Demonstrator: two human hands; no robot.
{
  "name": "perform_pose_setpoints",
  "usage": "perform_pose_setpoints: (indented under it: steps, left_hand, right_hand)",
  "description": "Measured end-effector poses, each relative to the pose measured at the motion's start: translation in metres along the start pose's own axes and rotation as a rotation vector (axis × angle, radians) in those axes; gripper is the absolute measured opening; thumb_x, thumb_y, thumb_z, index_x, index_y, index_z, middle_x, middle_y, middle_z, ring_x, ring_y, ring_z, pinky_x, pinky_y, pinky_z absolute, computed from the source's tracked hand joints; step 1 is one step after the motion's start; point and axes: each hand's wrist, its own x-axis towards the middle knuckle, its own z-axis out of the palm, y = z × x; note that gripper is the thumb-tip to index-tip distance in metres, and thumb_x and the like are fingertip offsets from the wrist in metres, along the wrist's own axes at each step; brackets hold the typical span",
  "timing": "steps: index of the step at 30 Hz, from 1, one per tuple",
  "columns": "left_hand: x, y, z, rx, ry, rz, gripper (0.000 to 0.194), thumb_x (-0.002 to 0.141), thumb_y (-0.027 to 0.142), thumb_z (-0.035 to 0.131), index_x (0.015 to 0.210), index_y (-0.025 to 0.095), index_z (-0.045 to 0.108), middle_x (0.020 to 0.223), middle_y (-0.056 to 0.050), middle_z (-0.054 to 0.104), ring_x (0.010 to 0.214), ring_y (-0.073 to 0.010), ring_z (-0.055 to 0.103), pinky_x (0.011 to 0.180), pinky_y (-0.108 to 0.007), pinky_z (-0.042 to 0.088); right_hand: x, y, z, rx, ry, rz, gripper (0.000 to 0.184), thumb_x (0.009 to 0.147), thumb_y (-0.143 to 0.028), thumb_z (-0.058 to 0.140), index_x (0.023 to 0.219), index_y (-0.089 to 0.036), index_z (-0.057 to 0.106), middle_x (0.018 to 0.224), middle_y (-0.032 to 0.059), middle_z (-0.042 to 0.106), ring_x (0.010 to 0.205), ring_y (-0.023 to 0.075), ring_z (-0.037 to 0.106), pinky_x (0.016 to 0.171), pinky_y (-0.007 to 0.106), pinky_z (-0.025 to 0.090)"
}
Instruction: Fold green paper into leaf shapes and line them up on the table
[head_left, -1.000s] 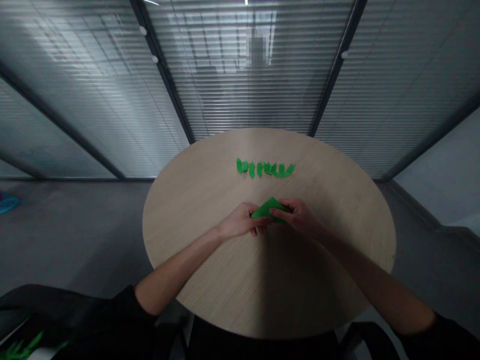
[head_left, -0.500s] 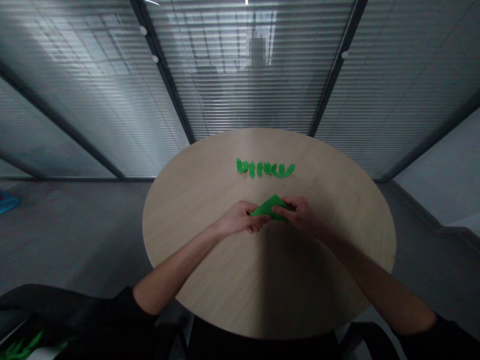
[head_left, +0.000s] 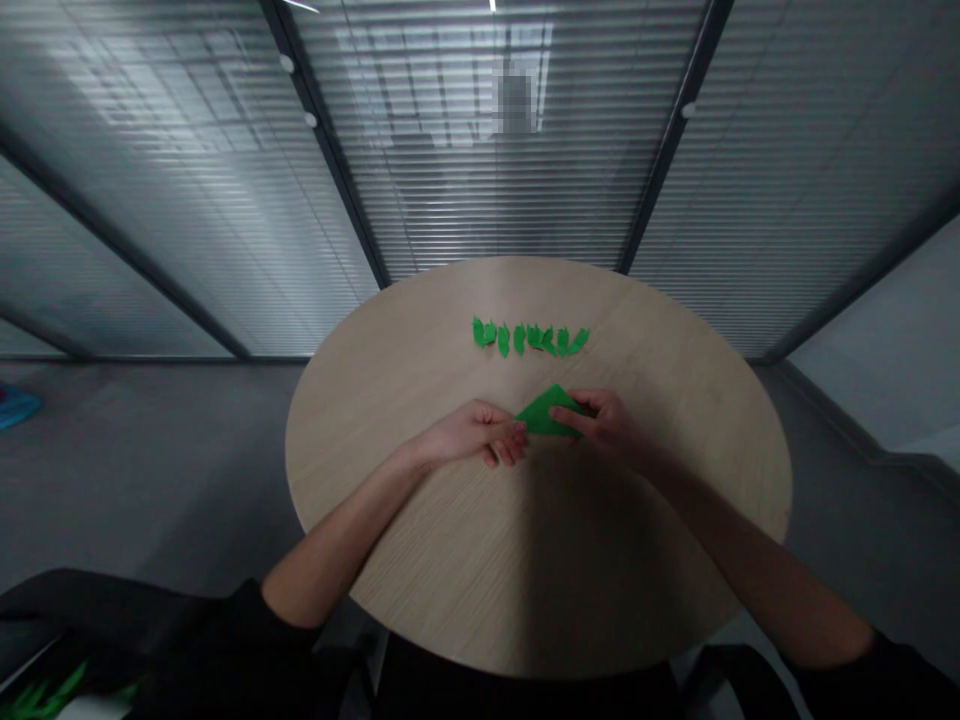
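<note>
At the far left, a blue object (head_left: pixel 19 405) lies on the grey floor (head_left: pixel 150 480), and in the bottom left corner a spiky green thing (head_left: pixel 45 697) shows beside a black sleeve (head_left: pixel 217 640). On the round wooden table (head_left: pixel 360 480), the left hand (head_left: pixel 472 433) reaches in with its fingers (head_left: pixel 502 430) laid together, their tips at the left corner of a green paper triangle (head_left: pixel 544 413); whether they grip it, I cannot tell. The triangle sits between both hands, near the table's middle. Beyond it, a row of roughly 8 small green folded pieces (head_left: pixel 529 339) looks finished and lies apart from the hands, while the triangle remains 1 larger, flatter shape, not yet that small. The right hand (head_left: pixel 607 430) clamps the triangle's right part, its thumb on top and fingers curled round. A glass partition with blinds (head_left: pixel 787 150) stands behind the table.
</note>
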Motion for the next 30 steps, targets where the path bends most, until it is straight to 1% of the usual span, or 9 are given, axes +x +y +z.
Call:
perform_pose_setpoints:
  steps: [6,11,14,16,17,19,21,23,30]
  left_hand:
    - [-0.003,0.003,-0.003,0.056,0.019,-0.020,0.042,0.088,0.056,0.075,0.085,0.014,0.080,0.075,-0.007,0.080,0.062,-0.0132,0.071,0.055,-0.021,0.051]
    - [-0.007,0.004,-0.006,0.130,0.028,-0.010,0.045,0.088,0.058,0.073,0.082,0.014,0.080,0.072,-0.008,0.078,0.062,-0.0132,0.071,0.055,-0.020,0.052]
    - [-0.004,0.005,-0.002,0.177,0.102,0.055,0.043,0.090,0.055,0.072,0.080,0.014,0.077,0.069,-0.005,0.073,0.058,-0.0107,0.066,0.051,-0.018,0.049]
    - [0.000,0.004,0.003,0.144,0.196,0.141,0.038,0.090,0.051,0.073,0.089,0.014,0.075,0.068,-0.002,0.069,0.055,-0.0093,0.061,0.048,-0.017,0.047]
    - [0.003,0.004,0.006,0.111,0.224,0.187,0.036,0.089,0.049,0.074,0.097,0.014,0.074,0.072,-0.001,0.069,0.057,-0.0092,0.061,0.050,-0.018,0.050]
    - [0.008,0.001,0.012,0.007,0.270,0.263,0.037,0.086,0.047,0.077,0.102,0.014,0.072,0.080,-0.002,0.069,0.060,-0.0102,0.061,0.050,-0.020,0.054]
    - [0.011,-0.001,0.018,-0.049,0.267,0.286,0.040,0.084,0.043,0.079,0.109,0.014,0.069,0.081,-0.002,0.068,0.063,-0.0111,0.062,0.051,-0.022,0.057]
    - [0.013,-0.002,0.021,-0.067,0.269,0.294,0.039,0.084,0.040,0.080,0.110,0.014,0.067,0.081,-0.002,0.068,0.063,-0.0110,0.062,0.052,-0.022,0.057]
    - [0.013,-0.001,0.022,-0.038,0.329,0.309,0.027,0.087,0.032,0.075,0.104,0.012,0.067,0.076,-0.001,0.065,0.061,-0.0103,0.062,0.051,-0.020,0.056]
  right_hand:
    - [0.001,0.006,0.000,-0.017,-0.005,0.008,0.039,0.082,-0.056,0.068,0.073,-0.018,0.064,0.064,-0.0010,0.055,0.055,0.0132,0.053,0.050,0.026,0.041]
    - [0.001,0.007,0.000,-0.049,-0.006,0.011,0.040,0.082,-0.057,0.067,0.073,-0.018,0.064,0.063,-0.0004,0.056,0.055,0.0134,0.053,0.052,0.027,0.040]
    - [0.000,0.004,0.001,-0.044,-0.011,0.019,0.041,0.082,-0.058,0.067,0.074,-0.018,0.065,0.064,-0.0003,0.056,0.055,0.0138,0.052,0.051,0.027,0.039]
    - [0.000,0.003,0.003,-0.051,-0.029,0.001,0.041,0.082,-0.057,0.067,0.073,-0.018,0.065,0.064,-0.0002,0.055,0.055,0.0136,0.051,0.051,0.027,0.037]
    - [0.000,0.003,0.004,-0.057,-0.039,-0.015,0.041,0.082,-0.057,0.067,0.073,-0.018,0.065,0.064,-0.0003,0.054,0.056,0.0133,0.050,0.052,0.027,0.036]
    - [0.000,0.003,0.006,-0.058,-0.056,-0.047,0.041,0.083,-0.057,0.067,0.073,-0.017,0.065,0.065,-0.0005,0.054,0.058,0.0130,0.048,0.053,0.027,0.034]
    - [0.000,0.004,0.007,-0.048,-0.072,-0.063,0.041,0.084,-0.057,0.067,0.076,-0.017,0.067,0.067,-0.0005,0.054,0.060,0.0130,0.048,0.056,0.027,0.035]
    - [0.000,0.005,0.007,-0.044,-0.087,-0.056,0.042,0.085,-0.058,0.066,0.078,-0.017,0.068,0.068,-0.0005,0.054,0.062,0.0131,0.048,0.057,0.027,0.035]
    - [-0.001,0.010,0.004,-0.025,-0.154,0.017,0.050,0.087,-0.065,0.066,0.090,-0.015,0.070,0.073,0.0012,0.060,0.060,0.0135,0.054,0.054,0.026,0.039]
